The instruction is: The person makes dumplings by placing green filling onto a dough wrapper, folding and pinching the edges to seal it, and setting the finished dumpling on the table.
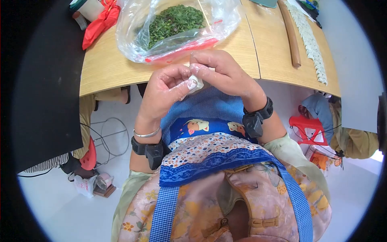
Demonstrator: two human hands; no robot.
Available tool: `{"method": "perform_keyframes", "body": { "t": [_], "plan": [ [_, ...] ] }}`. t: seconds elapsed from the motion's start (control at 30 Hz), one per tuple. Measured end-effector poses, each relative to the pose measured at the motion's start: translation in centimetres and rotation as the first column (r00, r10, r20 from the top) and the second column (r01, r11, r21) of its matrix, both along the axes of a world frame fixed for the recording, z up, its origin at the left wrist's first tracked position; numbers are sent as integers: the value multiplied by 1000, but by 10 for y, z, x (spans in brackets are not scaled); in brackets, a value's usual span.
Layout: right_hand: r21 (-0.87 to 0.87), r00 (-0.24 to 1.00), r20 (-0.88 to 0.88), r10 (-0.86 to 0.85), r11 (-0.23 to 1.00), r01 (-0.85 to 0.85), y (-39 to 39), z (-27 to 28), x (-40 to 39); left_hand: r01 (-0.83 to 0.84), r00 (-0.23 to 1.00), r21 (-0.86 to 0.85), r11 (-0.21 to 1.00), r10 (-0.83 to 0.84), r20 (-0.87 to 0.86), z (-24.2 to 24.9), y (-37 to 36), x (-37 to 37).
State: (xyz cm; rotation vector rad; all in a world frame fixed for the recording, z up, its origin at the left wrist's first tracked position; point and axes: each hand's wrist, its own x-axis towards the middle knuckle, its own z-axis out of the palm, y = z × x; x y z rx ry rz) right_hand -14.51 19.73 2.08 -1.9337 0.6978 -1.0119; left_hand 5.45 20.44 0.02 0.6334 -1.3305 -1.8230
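Observation:
Both hands meet just off the near edge of the table, above my apron. Between them is a small white dumpling [196,84], partly hidden by the fingers. My left hand [166,88] is closed on its left side, the flour-dusted thumb pressed against the dough. My right hand [225,74] pinches the dumpling from the upper right with bent fingers. White flour marks the fingertips of both hands. Just beyond them, a clear plastic bag [135,44] with red print lies open around chopped green filling [175,23]. A thin stick [204,14] stands in the bag.
On the right of the wooden table [238,52], a rolling pin [291,36] lies beside a long row of overlapping white dough pieces [308,38]. A red bag [100,30] sits at the upper left. A red stool [308,129] stands below, right.

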Motion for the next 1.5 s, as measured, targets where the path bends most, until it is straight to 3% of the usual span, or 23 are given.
{"method": "perform_keyframes", "body": {
  "t": [0.1, 0.23, 0.3, 0.33, 0.4, 0.63, 0.73, 0.8, 0.93, 1.23, 1.3, 1.5],
  "plan": [
    [-110, 1000, 21, -20, 994, 22, -2, -5, 1, -47, 996, -17, 999, 49, 72, -1, 1, -5],
    [-100, 996, 16, -82, 991, 83, -2, -4, -1, -68, 995, -26, 997, 70, 70, -6, -2, -9],
    [176, 986, 103, -128, 978, 109, 1, -4, -3, -108, 994, 2, 994, 108, 16, -8, -3, -10],
    [176, 986, 106, -130, 978, 110, 2, -4, -4, -106, 994, 1, 994, 106, 19, -7, -4, -11],
    [1, 989, 97, -110, 994, 111, 2, -6, -4, -112, 994, 22, 994, 112, -15, -5, -5, -13],
    [-125, 989, 3, -145, 982, 144, 2, -14, -8, -54, 998, 80, 995, 55, -14, -8, -9, -15],
    [-100, 986, -24, -166, 982, 163, 4, -12, -7, -63, 998, 63, 996, 62, 11, -9, -8, -16],
    [81, 976, 81, -200, 978, 193, 5, -11, -6, -181, 983, 38, 983, 182, -18, -13, -8, -19],
    [62, 979, 97, -178, 983, 173, 5, -15, -7, -231, 972, -11, 973, 231, -44, -13, -10, -23],
    [-57, 978, 54, -199, 978, 202, 2, -22, -4, -169, 984, 70, 983, 173, -52, -10, -9, -22],
    [115, 979, 90, -181, 979, 170, 5, -16, -6, -187, 980, 54, 981, 190, -54, -11, -9, -22],
    [133, 982, 45, -186, 975, 179, 7, -21, -6, -179, 982, 40, 983, 181, -52, -9, -8, -23]
  ]
}}
